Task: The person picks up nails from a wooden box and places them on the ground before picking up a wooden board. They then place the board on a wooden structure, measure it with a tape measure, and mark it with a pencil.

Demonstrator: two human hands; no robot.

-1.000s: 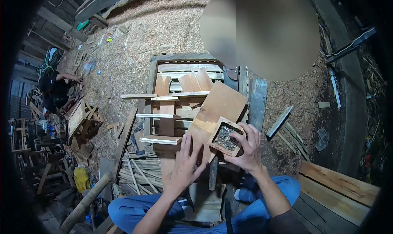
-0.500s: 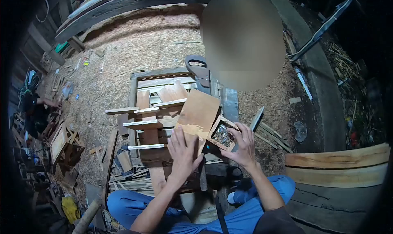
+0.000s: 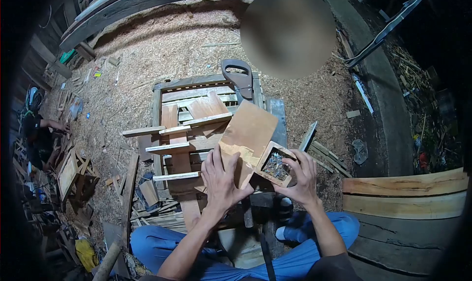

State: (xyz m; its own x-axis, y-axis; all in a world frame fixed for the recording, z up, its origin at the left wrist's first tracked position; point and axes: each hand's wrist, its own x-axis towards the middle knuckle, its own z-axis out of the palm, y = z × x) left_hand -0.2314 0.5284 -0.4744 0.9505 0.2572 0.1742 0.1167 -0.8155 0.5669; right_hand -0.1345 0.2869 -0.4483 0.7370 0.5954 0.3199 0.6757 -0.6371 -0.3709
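My left hand (image 3: 220, 181) grips the lower end of a flat light-brown wooden board (image 3: 251, 128), its fingers at the left edge and its thumb by the lower right corner. Against the board's right side sits a small open wooden box (image 3: 264, 172) filled with small metal pieces (image 3: 276, 166) that look like nails. My right hand (image 3: 301, 180) holds this box by its right side, thumb below and fingers curled over the rim. Left of the board, a wooden piece (image 3: 181, 182) carries several crosswise slats (image 3: 168, 148).
A slatted wooden work surface (image 3: 157, 104) lies under the parts, with a handsaw (image 3: 237, 79) at its far edge. Thick planks (image 3: 403, 185) are at the right. Wood shavings (image 3: 182, 50) cover the ground. Another person (image 3: 42, 136) crouches at the far left.
The board and the box have shifted slightly right and turned a little clockwise. My left hand has moved from lying over the board to its lower edges. My right hand stays at the box.
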